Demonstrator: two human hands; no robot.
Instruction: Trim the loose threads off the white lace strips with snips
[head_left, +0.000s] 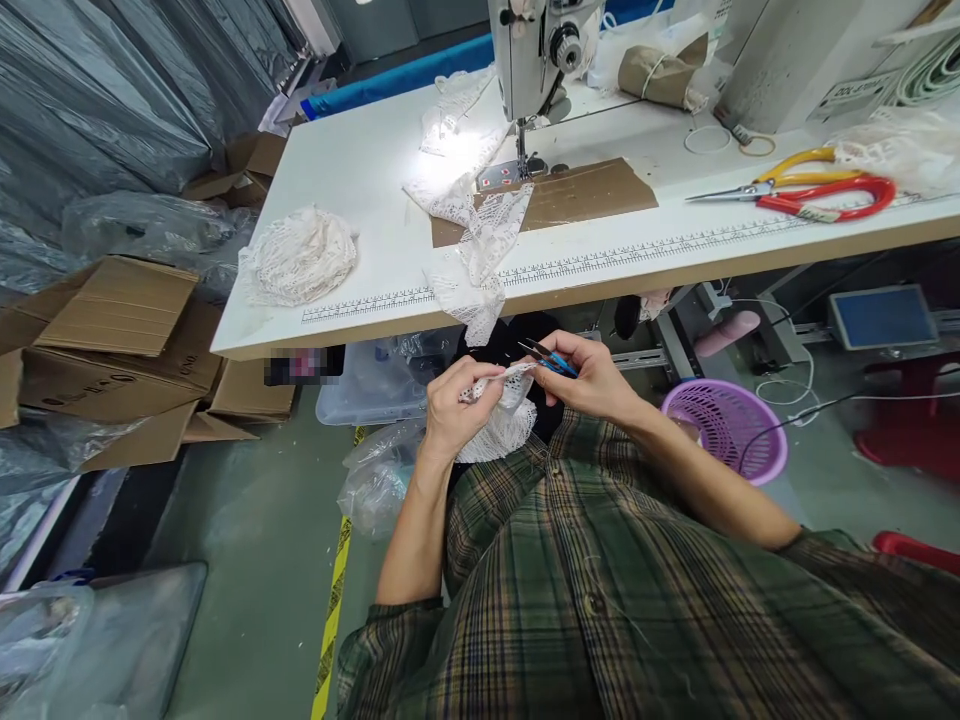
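My left hand pinches a piece of white lace over my lap, below the table's front edge. Opposite it, my right hand is closed around small blue-handled snips, with its fingertips at the lace's right end. The snips' dark blades point up and left. More white lace lies under the sewing machine and hangs over the front edge. A bundle of white lace rests on the left of the white table.
Scissors with red and yellow handles lie at the table's right. Brown paper is by the needle. A purple basket stands on the floor at right; cardboard boxes are at left.
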